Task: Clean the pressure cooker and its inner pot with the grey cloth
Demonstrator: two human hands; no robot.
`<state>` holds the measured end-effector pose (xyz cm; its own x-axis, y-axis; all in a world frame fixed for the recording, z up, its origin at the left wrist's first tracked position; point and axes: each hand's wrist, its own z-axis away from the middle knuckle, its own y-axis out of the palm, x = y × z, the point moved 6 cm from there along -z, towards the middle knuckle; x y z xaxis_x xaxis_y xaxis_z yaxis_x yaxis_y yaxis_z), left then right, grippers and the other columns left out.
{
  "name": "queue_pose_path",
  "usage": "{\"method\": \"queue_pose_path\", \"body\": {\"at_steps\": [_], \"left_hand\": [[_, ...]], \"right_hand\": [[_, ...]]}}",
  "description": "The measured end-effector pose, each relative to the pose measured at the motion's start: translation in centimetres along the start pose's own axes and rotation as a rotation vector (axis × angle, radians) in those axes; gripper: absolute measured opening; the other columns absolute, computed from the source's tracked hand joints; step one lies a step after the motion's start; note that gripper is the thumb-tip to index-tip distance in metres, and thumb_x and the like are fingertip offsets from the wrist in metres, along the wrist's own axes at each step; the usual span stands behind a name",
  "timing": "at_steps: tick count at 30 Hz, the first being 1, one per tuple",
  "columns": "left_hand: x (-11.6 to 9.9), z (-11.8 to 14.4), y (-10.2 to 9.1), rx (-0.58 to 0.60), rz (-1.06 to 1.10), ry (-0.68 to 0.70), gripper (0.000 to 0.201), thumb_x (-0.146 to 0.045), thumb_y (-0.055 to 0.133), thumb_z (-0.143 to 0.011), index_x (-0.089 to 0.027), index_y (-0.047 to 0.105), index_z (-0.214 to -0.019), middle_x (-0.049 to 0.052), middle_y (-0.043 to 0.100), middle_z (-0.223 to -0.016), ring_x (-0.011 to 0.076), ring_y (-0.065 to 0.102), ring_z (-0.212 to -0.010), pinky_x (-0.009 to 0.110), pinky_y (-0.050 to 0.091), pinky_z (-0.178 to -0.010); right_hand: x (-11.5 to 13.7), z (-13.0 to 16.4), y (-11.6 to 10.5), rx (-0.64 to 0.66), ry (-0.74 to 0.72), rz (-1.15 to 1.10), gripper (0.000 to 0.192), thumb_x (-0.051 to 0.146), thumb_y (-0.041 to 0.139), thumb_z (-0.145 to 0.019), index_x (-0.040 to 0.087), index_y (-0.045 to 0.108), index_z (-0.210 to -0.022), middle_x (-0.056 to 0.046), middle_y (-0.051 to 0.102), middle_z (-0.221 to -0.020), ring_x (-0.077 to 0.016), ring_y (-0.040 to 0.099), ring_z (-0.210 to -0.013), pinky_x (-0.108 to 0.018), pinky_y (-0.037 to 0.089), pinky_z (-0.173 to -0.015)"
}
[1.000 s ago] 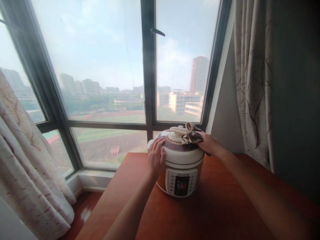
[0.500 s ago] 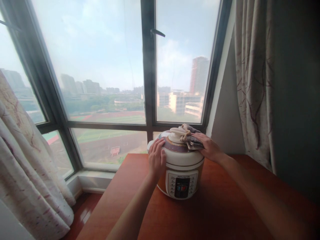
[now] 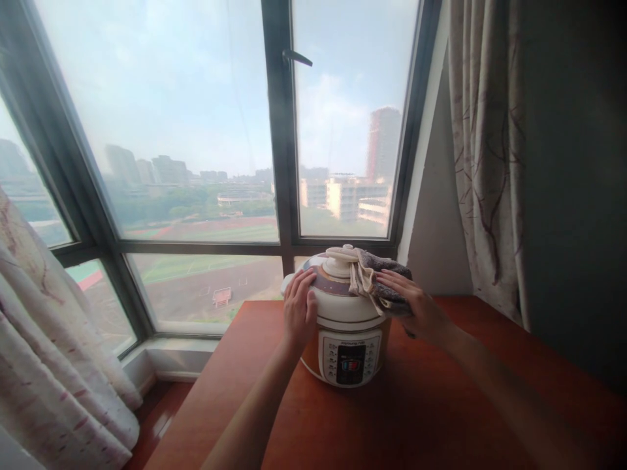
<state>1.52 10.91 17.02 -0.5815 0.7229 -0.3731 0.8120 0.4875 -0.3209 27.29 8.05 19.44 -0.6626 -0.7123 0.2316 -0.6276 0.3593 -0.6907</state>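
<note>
A white and brown electric pressure cooker [image 3: 337, 326] stands upright on the table, its control panel [image 3: 351, 360] facing me and its lid on. My left hand [image 3: 300, 308] lies on the left side of the lid, fingers stretched over the rim. At the lid's right side, my right hand [image 3: 422, 308] presses a crumpled grey-brown cloth [image 3: 365, 277] against the cooker. Part of the cloth drapes beside the white lid handle [image 3: 337, 263] and hangs over the rim. My right thumb and palm are mostly hidden.
The cooker is on a reddish-brown wooden table [image 3: 210, 405], whose far edge is near a large window with a dark frame [image 3: 281, 163]. Patterned curtains hang at the left [image 3: 63, 365] and right [image 3: 482, 163]. Buildings and a sports field show outside.
My right hand and the cloth have slid from the lid's top to its right edge, and the cloth hangs lower. My left hand stays on the lid. The view has shifted slightly.
</note>
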Motion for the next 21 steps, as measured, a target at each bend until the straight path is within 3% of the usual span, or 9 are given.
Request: {"method": "queue_pose_path", "body": {"at_steps": [5, 8, 11, 15, 21], "left_hand": [[-0.1, 0.0, 0.0, -0.005, 0.004, -0.002, 0.042, -0.036, 0.029, -0.103, -0.02, 0.057, -0.13, 0.011, 0.06, -0.137, 0.0254, 0.047, -0.137, 0.048, 0.035, -0.115], [-0.1, 0.1, 0.1, -0.017, 0.002, -0.005, 0.042, -0.036, 0.029, -0.103, -0.02, 0.057, -0.13, 0.012, 0.06, -0.136, 0.0254, 0.047, -0.136, 0.048, 0.035, -0.115], [0.0, 0.1, 0.2, -0.022, 0.01, -0.007, 0.042, -0.036, 0.029, -0.103, -0.02, 0.057, -0.13, 0.011, 0.06, -0.137, 0.025, 0.046, -0.137, 0.048, 0.034, -0.115], [0.1, 0.3, 0.2, -0.041, 0.022, -0.003, 0.041, -0.035, 0.03, -0.103, -0.02, 0.058, -0.129, 0.011, 0.06, -0.138, 0.0249, 0.046, -0.137, 0.047, 0.034, -0.115], [0.1, 0.4, 0.3, -0.06, 0.025, -0.009, 0.04, -0.034, 0.03, -0.103, -0.02, 0.058, -0.128, 0.011, 0.06, -0.137, 0.0245, 0.046, -0.137, 0.047, 0.034, -0.115]], "right_hand": [[-3.9, -4.4, 0.3, 0.047, 0.263, -0.055, 0.048, 0.019, 0.061, -0.08, 0.018, 0.067, -0.128, -0.009, 0.065, -0.136, -0.0264, 0.056, -0.13, -0.043, 0.04, -0.114], [-6.0, -7.3, 0.6, 0.069, 0.457, -0.061, 0.033, 0.024, 0.056, -0.085, 0.018, 0.074, -0.113, -0.007, 0.075, -0.114, -0.0253, 0.068, -0.11, -0.035, 0.051, -0.096], [-7.3, -9.9, 0.7, 0.018, 0.606, -0.003, 0.039, 0.032, 0.045, -0.092, 0.01, 0.075, -0.103, -0.012, 0.077, -0.098, -0.0263, 0.071, -0.093, -0.031, 0.053, -0.078], [-7.0, -13.3, 1.4, -0.001, 0.738, 0.062, 0.046, 0.041, 0.045, -0.091, 0.008, 0.076, -0.099, -0.016, 0.076, -0.096, -0.0263, 0.07, -0.089, -0.027, 0.049, -0.068], [-4.8, -18.0, 2.5, 0.146, 0.69, 0.054, 0.035, 0.038, 0.059, -0.085, 0.01, 0.077, -0.094, -0.015, 0.075, -0.1, -0.0267, 0.069, -0.091, -0.026, 0.046, -0.067]]}}
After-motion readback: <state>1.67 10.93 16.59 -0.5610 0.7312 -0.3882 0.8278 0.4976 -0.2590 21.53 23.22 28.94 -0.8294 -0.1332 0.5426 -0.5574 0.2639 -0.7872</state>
